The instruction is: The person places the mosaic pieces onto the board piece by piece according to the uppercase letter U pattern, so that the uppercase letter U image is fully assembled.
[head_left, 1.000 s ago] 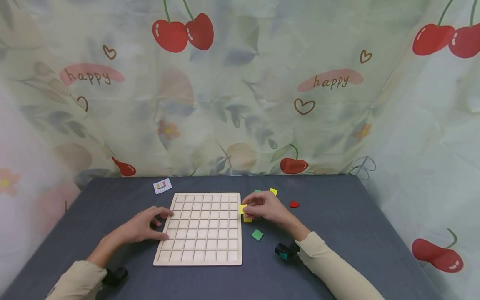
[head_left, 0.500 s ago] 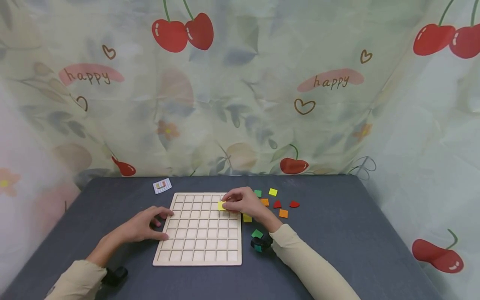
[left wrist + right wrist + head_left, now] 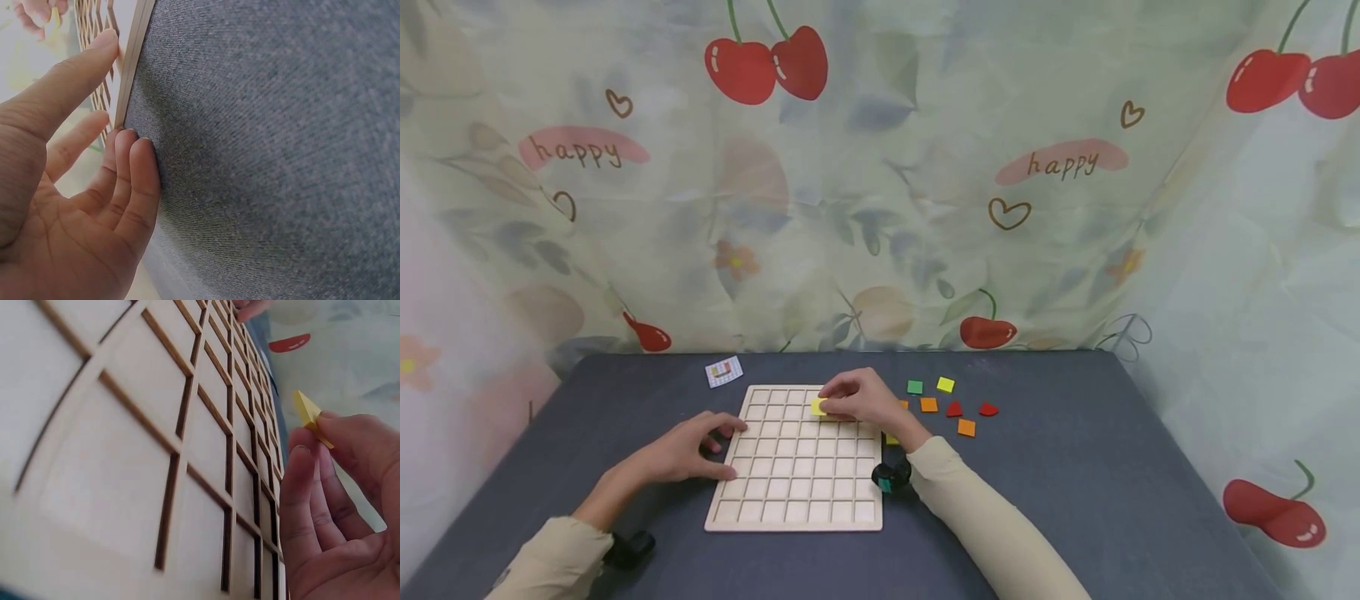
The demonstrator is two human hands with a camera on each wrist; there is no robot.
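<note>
From my head camera, I see the yellow tile (image 3: 817, 407) near the middle of the frame, over the upper part of the board (image 3: 793, 527). The right hand (image 3: 861, 398) pinches it between thumb and fingertips. In my right wrist view the tile sits at the right of the frame, small, flat, thin and evenly bright yellow, with a crisp corner pointing up and a narrow side edge showing. It is tilted there and stands out against pale cloth (image 3: 356, 369), lifted off the grid.

The board is pale, plain wood, divided into square cells by narrow strips with brown sides; a smooth rim runs round it. My left hand (image 3: 696, 448), left of centre, rests at its left edge, thumb and index finger spread apart.

Right of the board, on the dark grey counter (image 3: 1075, 500), I make out a green tile (image 3: 914, 387), another yellow one (image 3: 945, 384), orange tiles (image 3: 928, 404) and two red pieces (image 3: 954, 409). A small printed card (image 3: 724, 372) lies beyond the board's upper left corner.
</note>
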